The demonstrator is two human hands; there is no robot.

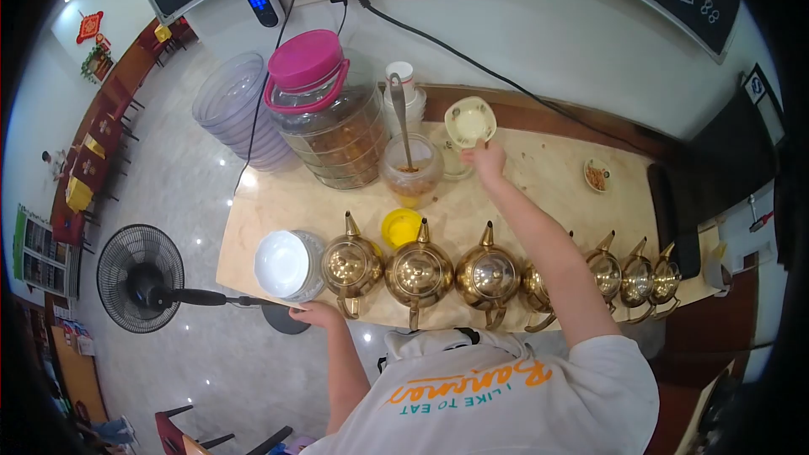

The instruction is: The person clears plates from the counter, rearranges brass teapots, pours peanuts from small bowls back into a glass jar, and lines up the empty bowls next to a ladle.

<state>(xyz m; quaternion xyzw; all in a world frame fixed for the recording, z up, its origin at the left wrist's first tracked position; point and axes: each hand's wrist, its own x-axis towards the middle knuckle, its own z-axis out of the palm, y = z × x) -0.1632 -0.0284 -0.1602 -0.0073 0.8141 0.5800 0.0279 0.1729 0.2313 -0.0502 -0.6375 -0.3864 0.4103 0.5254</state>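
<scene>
My right hand [485, 160] reaches across the table and pinches the rim of a small cream-coloured dish [470, 122], tilted so its inside shows. Under it, a clear round lid or dish [456, 162] lies partly covered. Just left stands a glass jar [411, 170] of brownish food, with a long-handled spoon [399, 114] upright in it. My left hand [318, 314] rests at the table's front edge, fingers loosely stretched, holding nothing that I can see. Close to it is a stack of white bowls [282, 264]. A brass teapot [352, 265] stands beside the bowls.
More brass teapots [487, 278] line the front edge under my right arm. Behind are a large pink-lidded jar [329, 139], stacked clear basins [240, 109] and white cups [403, 93]. A yellow bowl [400, 227], a small dish of food [597, 176] and a floor fan [141, 278] also show.
</scene>
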